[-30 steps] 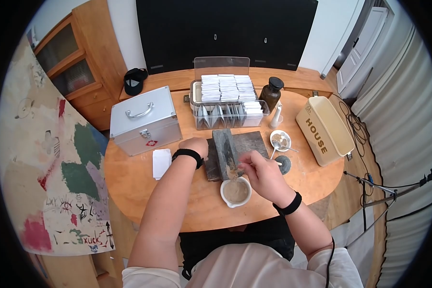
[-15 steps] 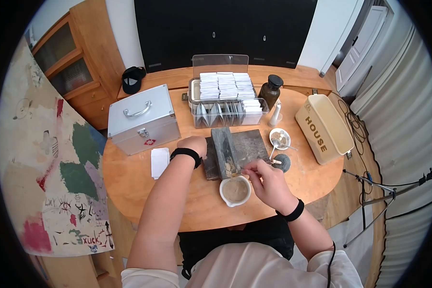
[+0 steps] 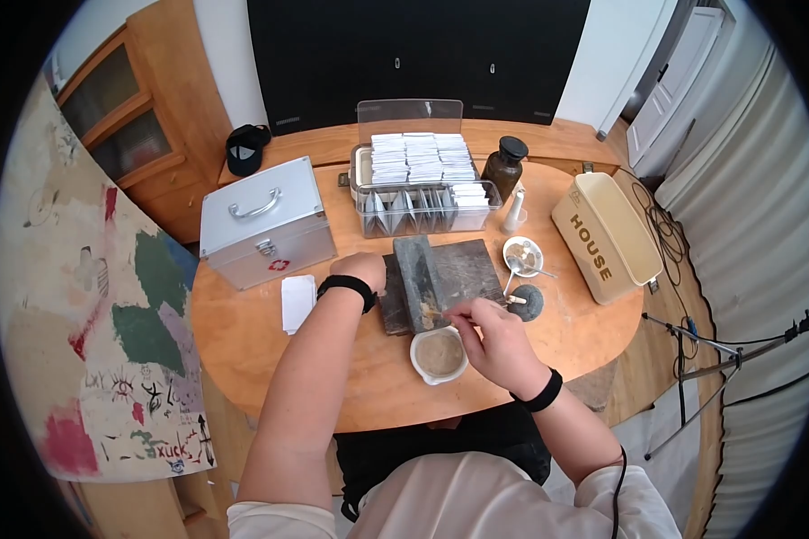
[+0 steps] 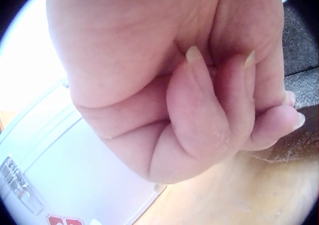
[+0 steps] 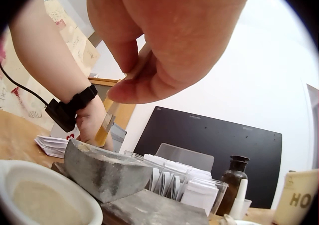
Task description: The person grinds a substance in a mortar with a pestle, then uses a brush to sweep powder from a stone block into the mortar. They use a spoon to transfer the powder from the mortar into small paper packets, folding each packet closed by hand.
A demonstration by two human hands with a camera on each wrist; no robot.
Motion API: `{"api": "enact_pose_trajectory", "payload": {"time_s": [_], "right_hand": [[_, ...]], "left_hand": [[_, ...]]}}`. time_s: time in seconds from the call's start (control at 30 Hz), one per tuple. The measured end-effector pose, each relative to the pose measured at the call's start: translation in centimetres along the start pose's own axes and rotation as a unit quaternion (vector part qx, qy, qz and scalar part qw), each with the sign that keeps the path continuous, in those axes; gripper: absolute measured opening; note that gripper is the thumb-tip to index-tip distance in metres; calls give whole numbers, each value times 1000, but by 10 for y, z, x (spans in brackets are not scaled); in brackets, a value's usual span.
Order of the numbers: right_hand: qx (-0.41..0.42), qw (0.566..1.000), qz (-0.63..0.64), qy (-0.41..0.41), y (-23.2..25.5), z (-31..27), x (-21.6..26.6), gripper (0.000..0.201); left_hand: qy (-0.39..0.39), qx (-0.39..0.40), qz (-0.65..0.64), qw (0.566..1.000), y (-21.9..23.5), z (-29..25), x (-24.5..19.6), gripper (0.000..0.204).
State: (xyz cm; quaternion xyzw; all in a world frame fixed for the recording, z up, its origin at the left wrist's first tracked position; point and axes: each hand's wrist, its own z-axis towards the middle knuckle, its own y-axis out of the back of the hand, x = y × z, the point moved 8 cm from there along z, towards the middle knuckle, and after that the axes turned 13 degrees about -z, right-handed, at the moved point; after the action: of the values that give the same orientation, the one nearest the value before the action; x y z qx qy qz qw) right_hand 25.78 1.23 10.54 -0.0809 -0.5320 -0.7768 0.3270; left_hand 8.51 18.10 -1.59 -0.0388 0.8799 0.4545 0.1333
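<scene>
A grey stone trough (image 3: pixel 412 278) lies on a dark slab (image 3: pixel 467 269), its near end beside a white bowl (image 3: pixel 425 375) of brownish paste. My right hand (image 3: pixel 494 340) pinches a thin yellowish tool (image 5: pixel 103 131), whose tip is in the trough's near end, among tan residue. At the slab's left edge is my left hand (image 3: pixel 360 270). In the left wrist view, the left hand's fingers (image 4: pixel 197 105) are curled, with two fingertips close against the stone; its thumb is hidden, and whether it grips the stone I cannot tell.
White papers (image 3: pixel 298 304) and a silver case (image 3: pixel 270 225) are to the left. Behind the slab stands a clear box (image 3: pixel 431 220) of packets. On the right are a brown bottle (image 3: pixel 503 168), small dish (image 3: pixel 522 256), round stone (image 3: pixel 527 303) and HOUSE bin (image 3: pixel 593 242).
My right hand has shifted slightly left, and the tool's tip has moved from the trough's end above the bowl further into the trough. The left hand stays by the slab.
</scene>
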Motion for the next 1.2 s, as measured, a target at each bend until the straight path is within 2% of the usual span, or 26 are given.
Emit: {"api": "enact_pose_trajectory", "payload": {"time_s": [0.17,0.5,0.7,0.87,1.1,1.2], "right_hand": [[9,999,9,48,-16,0,8,11],[55,998,6,30,-6,-9,9,13],[-1,999,-15,51,-6,-3,5,13],[41,999,-20,24,-7,-14,3,14],[8,1000,-19,1,-11,25,-4,12],[1,994,-90,65,-34,46,-6,13]], "left_hand": [[15,2,-9,1000,2,-4,2,36],[-5,-7,-16,1000,1,-2,1,35],[3,-4,-9,1000,-1,-3,1,35],[10,1,-19,1000,0,-3,3,37],[1,-12,-16,1000,-3,2,3,34],[7,-17,-20,1000,0,-1,1,33]]}}
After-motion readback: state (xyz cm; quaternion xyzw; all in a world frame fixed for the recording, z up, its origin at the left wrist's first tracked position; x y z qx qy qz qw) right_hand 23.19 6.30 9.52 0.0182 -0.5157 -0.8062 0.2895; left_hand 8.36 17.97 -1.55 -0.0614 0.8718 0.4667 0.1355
